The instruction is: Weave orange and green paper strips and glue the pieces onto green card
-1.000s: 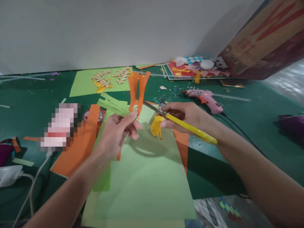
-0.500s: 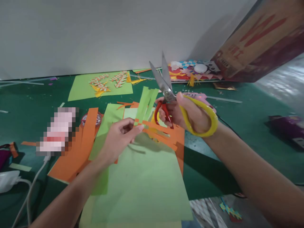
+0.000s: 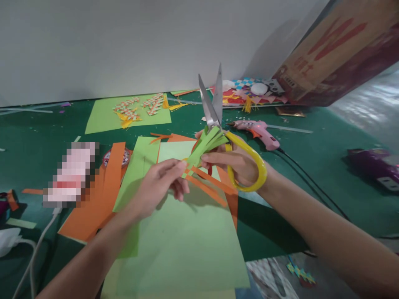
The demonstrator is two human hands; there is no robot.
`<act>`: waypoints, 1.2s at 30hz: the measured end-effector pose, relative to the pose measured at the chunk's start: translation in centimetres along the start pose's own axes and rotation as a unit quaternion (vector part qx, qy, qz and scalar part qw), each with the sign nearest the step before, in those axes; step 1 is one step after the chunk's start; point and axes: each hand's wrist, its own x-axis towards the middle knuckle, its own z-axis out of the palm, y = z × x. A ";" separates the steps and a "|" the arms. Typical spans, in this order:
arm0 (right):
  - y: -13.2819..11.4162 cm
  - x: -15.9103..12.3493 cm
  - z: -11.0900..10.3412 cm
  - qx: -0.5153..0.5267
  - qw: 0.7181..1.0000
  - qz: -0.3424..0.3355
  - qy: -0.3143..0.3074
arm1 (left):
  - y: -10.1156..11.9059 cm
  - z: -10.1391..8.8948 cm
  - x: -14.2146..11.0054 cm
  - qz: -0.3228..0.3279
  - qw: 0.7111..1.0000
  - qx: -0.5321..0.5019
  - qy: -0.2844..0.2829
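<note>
Between my left thumb and fingers I pinch a woven piece of green and orange paper strips (image 3: 204, 147); my left hand (image 3: 165, 178) is over the pale green sheet. My right hand (image 3: 241, 162) carries scissors (image 3: 212, 106) with yellow and red handles, blades parted and pointing away from me. The thumb and fingers of that hand also touch the loose green ends of the strips. Orange strip ends (image 3: 208, 191) hang down to the right. Below lies the pale green sheet (image 3: 183, 245) on top of orange paper.
A pink glue gun (image 3: 260, 132) lies right of my hands, its cord trailing. Woven paper pieces with yellow tassels rest on a green sheet (image 3: 99, 116) at the back. Orange paper (image 3: 90, 211) and a blurred-out pink object (image 3: 73, 172) are at left; a brown bag (image 3: 324, 58) stands back right.
My right hand has come closer to the left, and its fingers now touch the green strip ends. The strips have tilted rightward, and the scissor blades point more upright.
</note>
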 end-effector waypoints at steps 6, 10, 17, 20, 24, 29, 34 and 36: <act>-1.3 -0.1 0.6 0.074 0.996 0.024 0.040 | -0.3 -0.4 0.5 -0.130 0.976 -0.165 -0.049; -1.7 -0.2 0.8 0.067 0.995 0.012 0.073 | -0.4 -0.8 0.5 -0.156 0.965 -0.206 -0.035; -1.5 0.1 0.6 0.151 0.984 0.027 0.086 | -0.1 -0.7 0.5 -0.116 0.977 -0.178 0.000; -0.7 0.2 0.2 0.150 0.982 -0.004 0.113 | -0.4 -0.6 0.3 -0.021 0.990 -0.132 0.033; 0.0 0.4 0.0 0.190 0.972 -0.031 0.131 | -0.6 -0.4 0.3 0.112 0.977 -0.066 0.171; 0.3 0.6 0.3 0.254 0.961 -0.007 0.110 | -0.5 0.0 0.1 0.154 0.960 -0.026 0.232; 0.8 0.4 0.8 0.213 0.971 -0.017 0.110 | -0.5 0.2 -0.1 0.132 0.966 -0.004 0.221; 0.9 0.4 1.0 0.194 0.973 -0.024 0.124 | -0.6 0.1 0.1 0.120 0.971 -0.015 0.206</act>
